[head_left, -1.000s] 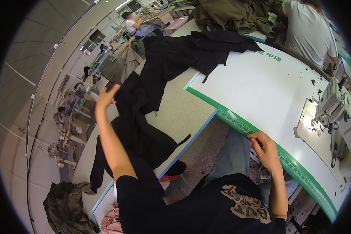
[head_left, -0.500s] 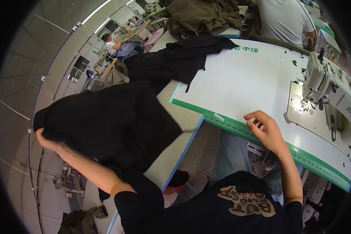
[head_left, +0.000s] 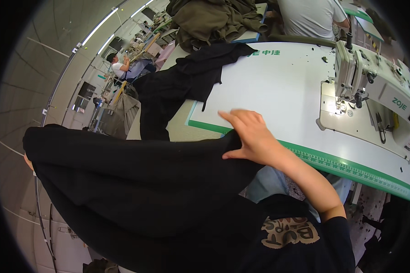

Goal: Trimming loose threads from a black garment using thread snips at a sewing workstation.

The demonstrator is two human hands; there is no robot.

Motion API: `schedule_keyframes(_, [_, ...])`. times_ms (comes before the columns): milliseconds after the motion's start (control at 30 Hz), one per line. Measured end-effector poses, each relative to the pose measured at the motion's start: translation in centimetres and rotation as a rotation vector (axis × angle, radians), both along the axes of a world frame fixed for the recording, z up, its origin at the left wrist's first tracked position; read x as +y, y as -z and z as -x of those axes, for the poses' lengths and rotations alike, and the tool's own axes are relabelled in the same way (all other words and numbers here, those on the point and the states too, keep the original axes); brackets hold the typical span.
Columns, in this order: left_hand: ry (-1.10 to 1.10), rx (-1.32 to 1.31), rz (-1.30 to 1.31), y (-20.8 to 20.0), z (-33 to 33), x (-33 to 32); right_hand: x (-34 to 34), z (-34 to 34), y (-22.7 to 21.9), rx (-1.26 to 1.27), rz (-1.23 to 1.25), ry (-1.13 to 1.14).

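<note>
A large piece of black cloth (head_left: 141, 186) spans the lower left, its upper edge stretched nearly level and the rest draping toward my body. At its far left corner, a sliver of my left hand (head_left: 28, 162) shows. That hand holds the cloth up, with most of its fingers hidden behind the fabric. My right hand (head_left: 255, 139) is at the cloth's right end, thumb and fingers spread apart, with black fabric visible in the gap between them. I cannot see it pinching the cloth. More black fabric (head_left: 182, 77) lies beyond, across the table's left end.
A white sewing table (head_left: 269, 86) with a green ruler edge (head_left: 323, 161) carries a sewing machine (head_left: 369, 82) at right. Thread snips (head_left: 380, 127) lie beside it. Olive garments (head_left: 214, 20) are heaped at the back, near a person in white (head_left: 307, 18). Another person (head_left: 120, 66) sits far left.
The black cloth has been raised and spread rightward across my front. My right hand has moved left from the table edge to the cloth's right end. The view has shifted right.
</note>
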State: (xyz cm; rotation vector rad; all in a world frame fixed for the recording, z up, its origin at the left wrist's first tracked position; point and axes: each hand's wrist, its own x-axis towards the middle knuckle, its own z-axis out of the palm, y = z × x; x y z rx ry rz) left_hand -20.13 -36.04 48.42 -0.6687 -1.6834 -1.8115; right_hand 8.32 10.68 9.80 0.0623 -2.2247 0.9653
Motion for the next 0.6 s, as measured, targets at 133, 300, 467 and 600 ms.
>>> schedule_keyframes(133, [0.028,-0.019,0.059,7.1,-2.8,8.9,1.4,0.5,2.6,-0.252,0.099,-0.199])
schedule_keyframes(300, [-0.041,0.017,0.157,8.7,-7.1,15.5,-0.3,2.3,4.5,-0.097,0.322,-0.445])
schedule_keyframes(467, [-0.132,0.05,0.243,3.0,-2.6,15.3,-2.6,3.2,1.6,-0.336,0.424,-0.558])
schedule_keyframes(600, [-0.069,0.037,0.304,8.1,-4.2,21.2,4.5,1.6,2.2,0.049,0.343,0.035])
